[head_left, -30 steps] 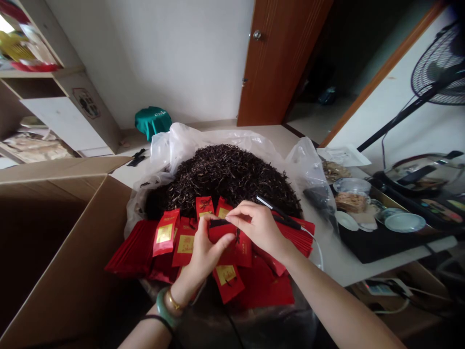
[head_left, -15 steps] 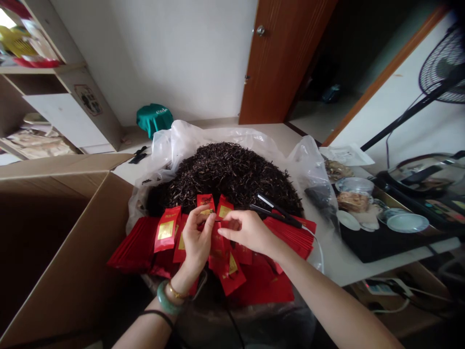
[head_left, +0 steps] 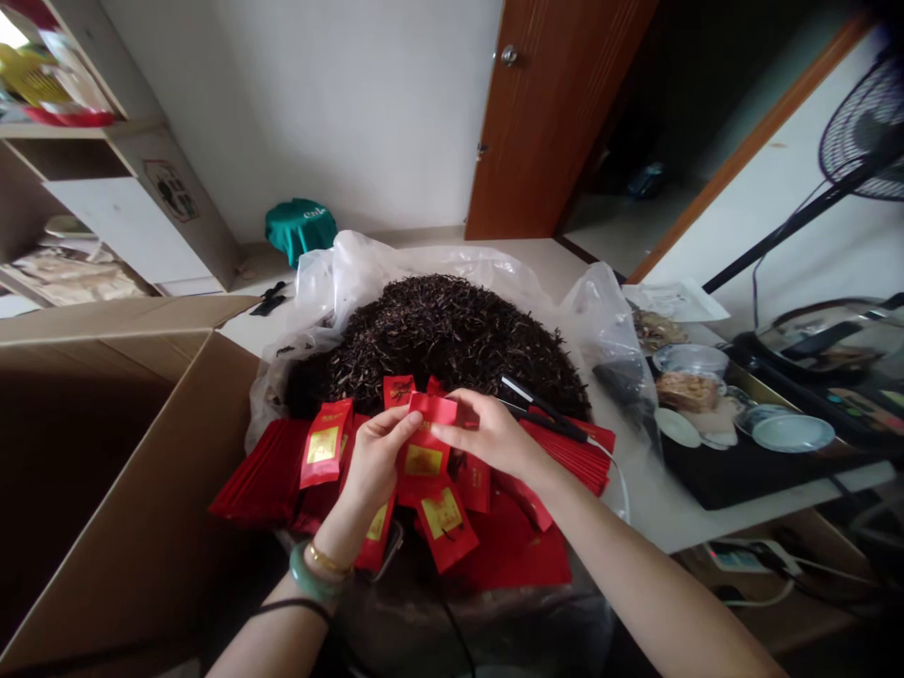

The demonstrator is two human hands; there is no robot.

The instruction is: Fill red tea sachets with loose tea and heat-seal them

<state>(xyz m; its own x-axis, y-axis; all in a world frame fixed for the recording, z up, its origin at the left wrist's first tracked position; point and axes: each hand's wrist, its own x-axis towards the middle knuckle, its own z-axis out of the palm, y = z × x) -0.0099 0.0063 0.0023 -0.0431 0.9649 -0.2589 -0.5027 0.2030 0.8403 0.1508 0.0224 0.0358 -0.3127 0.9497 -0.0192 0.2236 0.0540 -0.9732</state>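
A red tea packet with a gold label is upright between my two hands, above other red packets. My left hand pinches its upper left edge between thumb and fingers. On the opposite side, my right hand grips the upper right edge, with the fingertips partly behind it. Dark loose tea leaves form a heap just beyond the hands. Another red packet leans left of my left hand, and one more lies below the held packet.
Clear plastic sheeting surrounds the leaves. Stacks of flat red packets flank the work area. A black tong-like clamp with a white cable rests at right. A cardboard box stands left; dishes sit on the right.
The held packet has come up and now faces me, its gold label showing. Both hands have shifted slightly and hold its top edges.
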